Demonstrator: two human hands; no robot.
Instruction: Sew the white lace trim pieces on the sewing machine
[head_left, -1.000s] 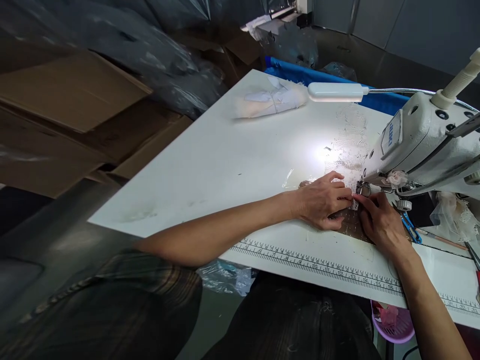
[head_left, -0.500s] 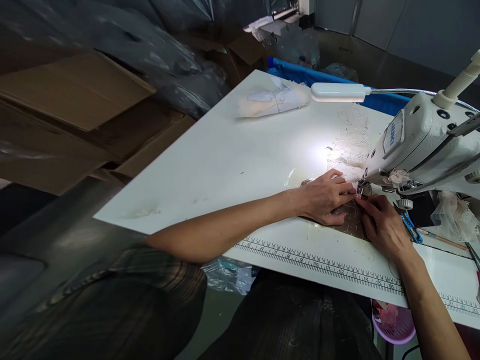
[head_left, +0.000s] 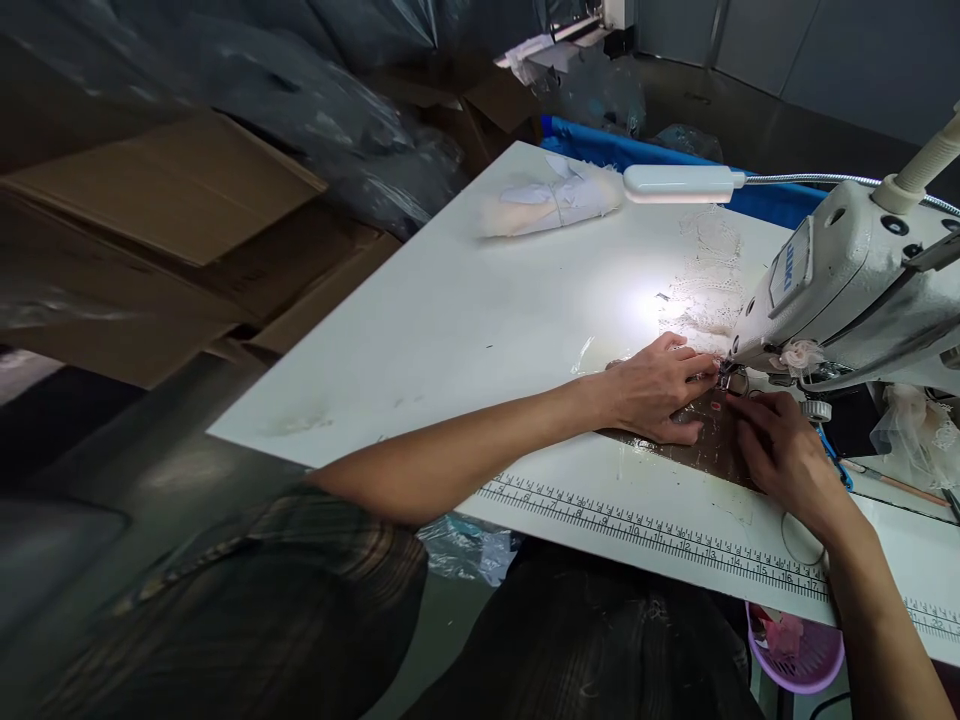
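My left hand [head_left: 660, 392] lies flat beside the presser foot [head_left: 726, 374] of a white sewing machine [head_left: 840, 270], thumb spread and fingertips at the edge of the lace [head_left: 705, 290]. This pale lace stretches behind the needle area, under the lamp's light. My right hand [head_left: 791, 460] rests to the right on the brown plate [head_left: 701, 445], index finger and thumb apart, with nothing visible between them. A small reddish mark [head_left: 715, 406] shows on the plate between the hands. Whatever lies under my left fingers is hidden.
A white lamp [head_left: 679, 184] hangs over the white table [head_left: 420, 350]. A tied cloth bundle [head_left: 555, 203] lies at the back. Blue-handled snips [head_left: 838, 462] and a tulle scrap [head_left: 922, 430] lie right. A printed ruler [head_left: 637, 530] follows the front edge; cardboard boxes [head_left: 165, 190] stand left.
My right hand has drawn back slightly from the presser foot, its index finger leaving the lace edge and uncovering the reddish mark. My left hand keeps nearly the same place. The view shifted slightly.
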